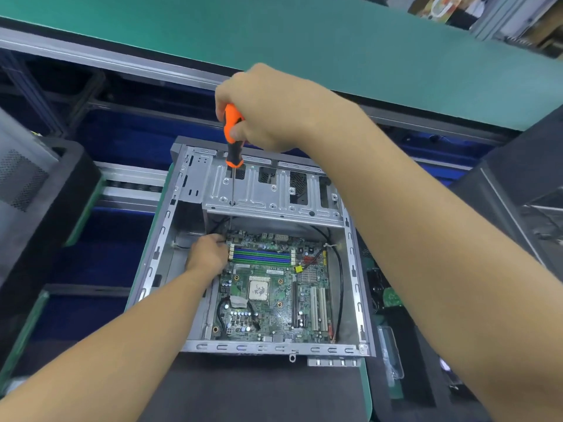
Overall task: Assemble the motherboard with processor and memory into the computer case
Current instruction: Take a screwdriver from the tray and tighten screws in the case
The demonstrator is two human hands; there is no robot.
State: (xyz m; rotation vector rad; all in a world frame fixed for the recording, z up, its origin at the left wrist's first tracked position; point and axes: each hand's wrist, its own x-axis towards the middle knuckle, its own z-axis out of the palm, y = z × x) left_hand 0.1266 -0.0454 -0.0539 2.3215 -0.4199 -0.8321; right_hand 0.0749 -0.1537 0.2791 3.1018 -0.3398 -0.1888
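Down in the head view, the computer case (158, 254) lies open on its side with the motherboard (274, 312) flat inside it. The processor (259, 288) sits near the board's middle, and the memory slots (262, 256) run across just above it. The right hand (274, 111) is clenched around the orange-and-black handle of a screwdriver (234, 147). Its thin shaft drops through an opening in the drive cage (274, 193) toward the board's far-left corner, where the tip is hidden. The left hand (207, 254) rests at that same corner with its fingers curled. Whether they pinch a screw or only steady the board, I cannot tell. The likeliest trouble is the tip slipping off a screw head the person can barely see. Guided through the cage, the long shaft could tilt, cam out, and scrape the board or the nearby slot latches. It could also jab the left fingers just beside it. A dropped screw might roll beneath the board. If the board sits slightly off its mounts, driving this corner could bind or flex it. A black cable (340, 278) looping along the right edge could get pinched.
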